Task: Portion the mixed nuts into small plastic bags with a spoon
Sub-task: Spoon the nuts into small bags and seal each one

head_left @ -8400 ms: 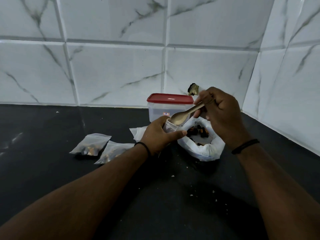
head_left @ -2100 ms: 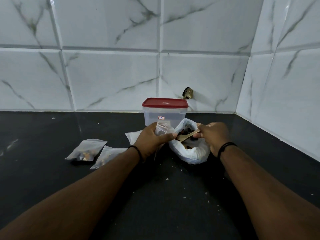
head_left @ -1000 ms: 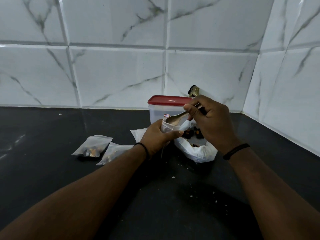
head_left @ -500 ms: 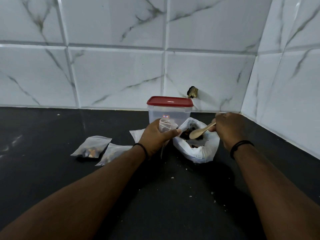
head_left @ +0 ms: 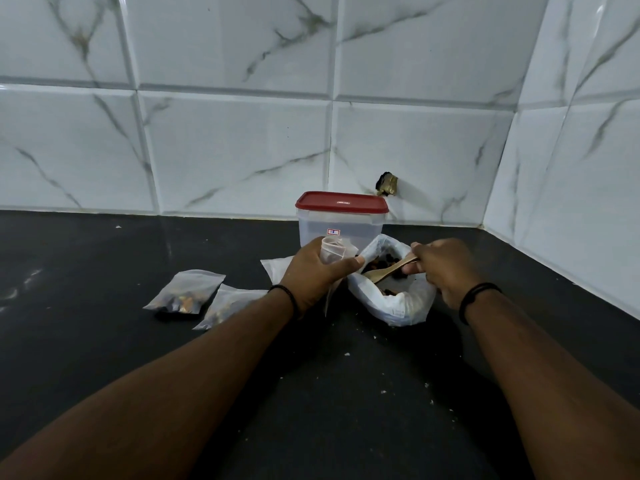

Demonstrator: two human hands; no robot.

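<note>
Right hand (head_left: 445, 270) curled round the handle of the wooden spoon (head_left: 389, 271), bowl angled down into the mouth of the white bag of mixed nuts (head_left: 398, 299); probably digging for the next scoop, though whether the bowl is loaded cannot be told. Left hand (head_left: 317, 273) wrapped round a small plastic bag (head_left: 334, 249), mouth propped open and facing up, held just beside the white bag's rim, likely so that each spoonful travels only a short way and little spills. Dark nuts (head_left: 384, 260) visible inside the white bag, right under the spoon, between the two hands. Further left on the black counter (head_left: 104, 341), two filled bags (head_left: 185, 294) lying flat, touching or overlapping, set well apart from the working spot, presumably as finished portions. Behind the hands, a clear tub with a red lid (head_left: 341, 202), closed, near the tiled wall. Pale crumbs scattered on the counter nearer the person.
</note>
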